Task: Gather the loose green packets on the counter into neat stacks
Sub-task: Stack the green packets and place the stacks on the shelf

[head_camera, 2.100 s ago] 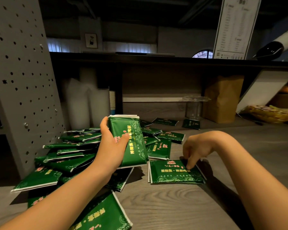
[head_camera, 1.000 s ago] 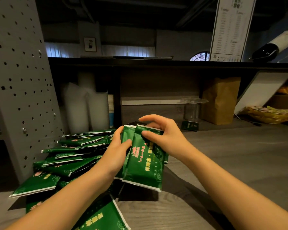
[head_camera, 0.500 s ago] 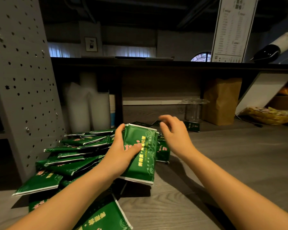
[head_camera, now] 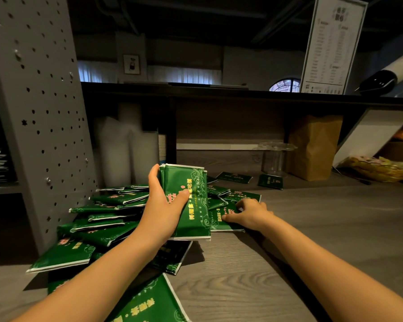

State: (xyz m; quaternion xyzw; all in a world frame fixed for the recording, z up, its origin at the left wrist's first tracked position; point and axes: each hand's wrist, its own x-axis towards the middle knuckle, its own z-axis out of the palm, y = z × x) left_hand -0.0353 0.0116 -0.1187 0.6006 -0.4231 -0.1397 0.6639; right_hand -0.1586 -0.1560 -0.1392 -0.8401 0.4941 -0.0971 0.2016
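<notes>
Left hand (head_camera: 163,206) and right hand (head_camera: 250,213) — bare, bare-armed too, as far as visible.

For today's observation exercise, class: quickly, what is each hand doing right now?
Left hand: holds an upright stack of green packets.
Right hand: fingers curled on a flat packet lying on the counter.

In dim light, a grey pegboard panel (head_camera: 40,101) flanks the wood-grain surface (head_camera: 312,228), with curtained windows (head_camera: 179,74) glowing beyond a dark shelf (head_camera: 219,95).

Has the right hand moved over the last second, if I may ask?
Yes: the right hand dropped from the stack to a counter packet, farther below the bag.
</notes>
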